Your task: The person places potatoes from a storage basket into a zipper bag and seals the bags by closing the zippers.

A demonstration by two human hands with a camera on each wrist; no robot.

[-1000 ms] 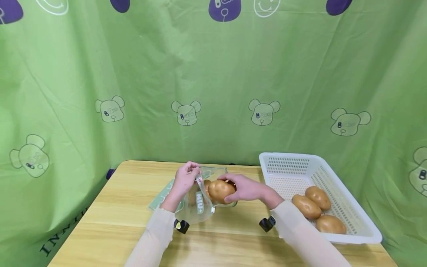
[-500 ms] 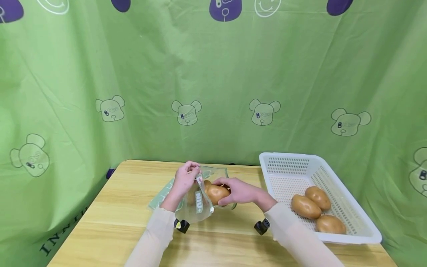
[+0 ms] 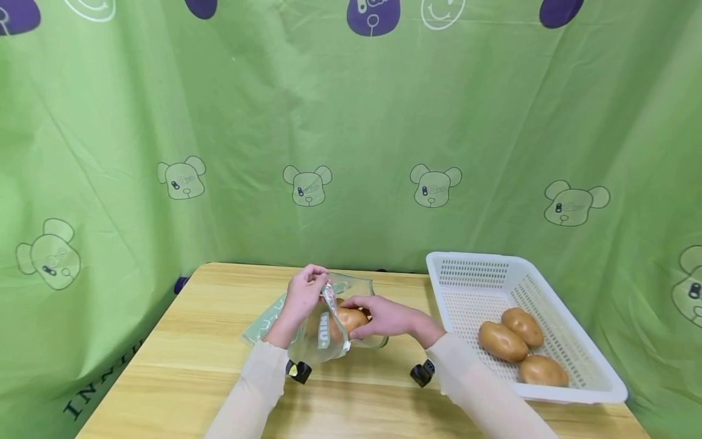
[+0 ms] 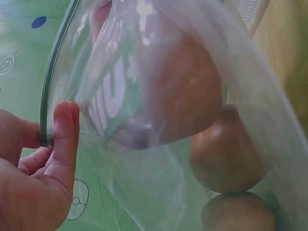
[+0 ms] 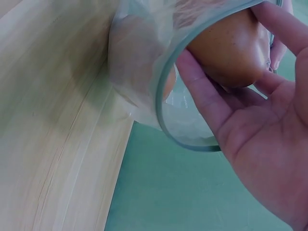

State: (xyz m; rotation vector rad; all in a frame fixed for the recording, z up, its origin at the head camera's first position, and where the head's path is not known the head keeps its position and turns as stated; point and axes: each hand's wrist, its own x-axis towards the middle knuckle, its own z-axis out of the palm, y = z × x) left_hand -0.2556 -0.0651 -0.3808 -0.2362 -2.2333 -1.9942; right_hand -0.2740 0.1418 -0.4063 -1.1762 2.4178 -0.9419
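The left hand [image 3: 300, 299] pinches the rim of a clear plastic zip bag [image 3: 323, 332] on the wooden worktop [image 3: 186, 360]; the right hand [image 3: 384, 316] grips a brown potato [image 3: 347, 319] inside its mouth.

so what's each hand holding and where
The left hand pinches the clear bag at its rim; the right hand grips a potato around its middle, inside the mouth.

Left hand [image 3: 303, 297] raised with fingers pinched; right hand [image 3: 384, 317] reaches leftward, fingers curled.
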